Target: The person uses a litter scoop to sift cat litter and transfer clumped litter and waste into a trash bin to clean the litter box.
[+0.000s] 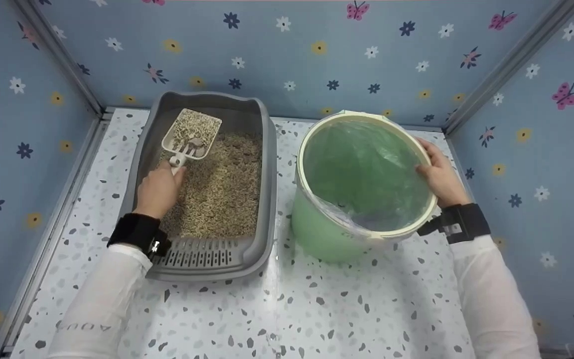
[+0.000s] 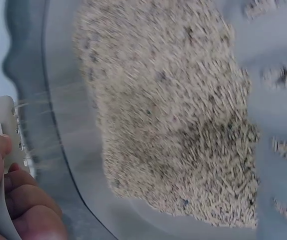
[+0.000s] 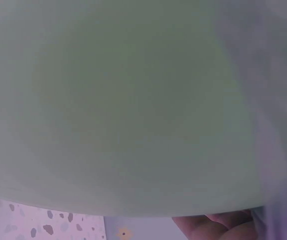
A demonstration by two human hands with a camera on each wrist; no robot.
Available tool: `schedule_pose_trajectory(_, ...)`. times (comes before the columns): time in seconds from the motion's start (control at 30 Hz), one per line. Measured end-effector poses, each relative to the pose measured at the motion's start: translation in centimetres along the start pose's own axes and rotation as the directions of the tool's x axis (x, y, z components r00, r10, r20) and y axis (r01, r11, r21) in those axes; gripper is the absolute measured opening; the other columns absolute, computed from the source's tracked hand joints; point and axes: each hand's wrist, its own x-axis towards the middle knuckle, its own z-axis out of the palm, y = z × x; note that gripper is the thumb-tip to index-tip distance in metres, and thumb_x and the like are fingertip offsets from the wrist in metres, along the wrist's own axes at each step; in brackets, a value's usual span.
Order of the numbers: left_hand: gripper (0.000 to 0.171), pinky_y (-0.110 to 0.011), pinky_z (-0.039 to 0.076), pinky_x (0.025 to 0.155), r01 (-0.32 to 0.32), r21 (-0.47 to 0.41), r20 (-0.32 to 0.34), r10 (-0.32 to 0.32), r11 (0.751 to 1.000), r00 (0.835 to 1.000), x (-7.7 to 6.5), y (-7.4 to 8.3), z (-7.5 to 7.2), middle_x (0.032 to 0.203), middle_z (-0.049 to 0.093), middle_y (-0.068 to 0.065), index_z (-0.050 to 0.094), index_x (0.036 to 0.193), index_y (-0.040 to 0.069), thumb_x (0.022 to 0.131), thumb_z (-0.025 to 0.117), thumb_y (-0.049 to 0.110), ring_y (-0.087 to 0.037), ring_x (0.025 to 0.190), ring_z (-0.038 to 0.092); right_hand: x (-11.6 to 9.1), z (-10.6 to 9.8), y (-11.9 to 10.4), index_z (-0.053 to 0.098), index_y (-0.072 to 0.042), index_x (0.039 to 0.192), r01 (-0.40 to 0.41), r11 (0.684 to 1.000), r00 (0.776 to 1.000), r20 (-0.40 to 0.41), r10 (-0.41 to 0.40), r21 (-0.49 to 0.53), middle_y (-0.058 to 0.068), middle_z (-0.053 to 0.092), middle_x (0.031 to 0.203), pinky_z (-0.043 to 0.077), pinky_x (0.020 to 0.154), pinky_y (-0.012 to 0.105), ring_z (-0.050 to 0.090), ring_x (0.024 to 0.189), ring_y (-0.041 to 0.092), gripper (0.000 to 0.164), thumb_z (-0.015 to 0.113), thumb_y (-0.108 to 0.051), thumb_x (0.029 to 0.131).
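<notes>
My left hand (image 1: pixel 160 187) grips the handle of a white litter scoop (image 1: pixel 178 160) over the far left part of a grey litter box (image 1: pixel 269 174). Pellet litter and a darker clump lie in the scoop. Beneath it, tan pellet litter (image 1: pixel 224 194) covers the box floor. In the left wrist view, faint streaks run beside the scoop (image 2: pixel 1 107). With my right hand (image 1: pixel 441 174) I hold the right rim of a green bin (image 1: pixel 322 229), thumb inside, fingers outside. A clear plastic bag (image 1: pixel 361 164) lines the bin. The bin's wall (image 3: pixel 133 125) fills most of the right wrist view.
Litter box and bin stand side by side on a white speckled surface (image 1: pixel 327 309), with a narrow gap between them. Blue flowered panels (image 1: pixel 287 55) enclose the back and both sides. A slotted grey ledge (image 1: pixel 197 254) forms the near end of the litter box.
</notes>
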Motion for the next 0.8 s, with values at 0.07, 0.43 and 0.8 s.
schedule_pose_trajectory(0.07,0.048,-0.055,0.046,0.056,-0.005,-0.026,-0.011,0.005,1.000,1.000,-0.6,0.2,-0.1,0.075,0.058,-0.028,0.049,0.099,-0.007,0.101,0.039,0.040,-0.047,0.068,0.059,0.0,0.0,0.0,0.018,-0.009,0.150,0.001,1.000,1.000,-0.001,-0.001,-0.003,0.022,0.027,0.149,0.040,0.104,0.044,0.042,0.126,0.034,0.065,0.032,0.011,0.090)
schedule_pose_trajectory(0.43,0.046,-0.049,0.043,0.045,-0.046,-0.074,-0.113,0.038,0.996,0.993,-3.3,0.8,0.3,0.065,0.053,-0.019,0.049,0.098,-0.005,0.100,0.040,0.040,-0.040,0.055,0.056,0.0,0.1,0.0,0.020,-0.009,0.150,0.014,1.000,1.000,-0.004,-0.014,0.000,0.022,0.028,0.148,0.045,0.099,0.033,0.042,0.125,0.031,0.064,0.033,0.011,0.090)
schedule_pose_trajectory(0.8,0.043,-0.041,0.039,0.037,-0.099,-0.032,-0.164,0.092,0.995,0.982,-4.2,0.8,0.1,0.059,0.052,-0.016,0.049,0.098,-0.003,0.099,0.044,0.039,-0.033,0.044,0.051,0.0,0.1,0.1,0.022,-0.009,0.149,0.016,1.000,1.000,-0.007,-0.016,0.016,0.021,0.026,0.150,0.041,0.103,0.036,0.038,0.130,0.034,0.065,0.033,0.012,0.089)
